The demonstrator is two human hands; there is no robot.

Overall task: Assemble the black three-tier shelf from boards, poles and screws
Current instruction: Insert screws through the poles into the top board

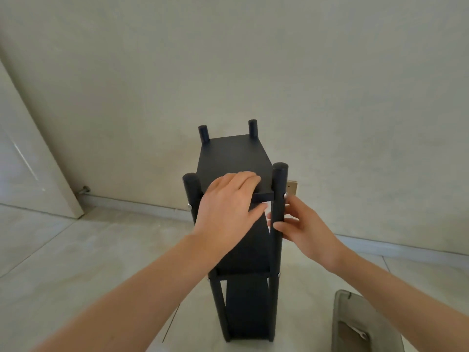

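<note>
1. Nearest to us, right of the shelf's foot, we see a grey tray (pixel 355 323) on the tiled floor (pixel 76 262), with a small metal wrench (pixel 359 332) lying in it.
2. The black shelf (pixel 243 250) stands upright on the floor close to the wall (pixel 228 59), its three boards fixed between four poles; the bottom board (pixel 245 308) and middle board (pixel 243 260) sit below our arms.
3. Silver screws (pixel 279 274) show at the middle-board joints on both near poles.
4. Our right hand (pixel 302 224) is at the shelf's near right pole (pixel 279 199), just under the top board: the thumb and fingers curl round the pole and hold it.
5. Another screw head (pixel 285 195) sits on that pole just above our right hand, level with the top board's edge.
6. Our left hand (pixel 228 207) lies palm down on the near end of the top board (pixel 236 156), fingers straight and together, pressing the surface; the thumb reaches under the board's edge, though we cannot tell whether it touches there.
7. The near left pole (pixel 191 194) stands just left of that hand, with a screw at its side.
8. Beyond the top board, the two far pole tops (pixel 252 128) rise above it.
9. Behind the shelf's right pole, a small beige plate (pixel 291 189) shows on the wall.
10. Far left of the shelf, a white door (pixel 30 153) stands with a stopper (pixel 85 189) by its foot.
</note>
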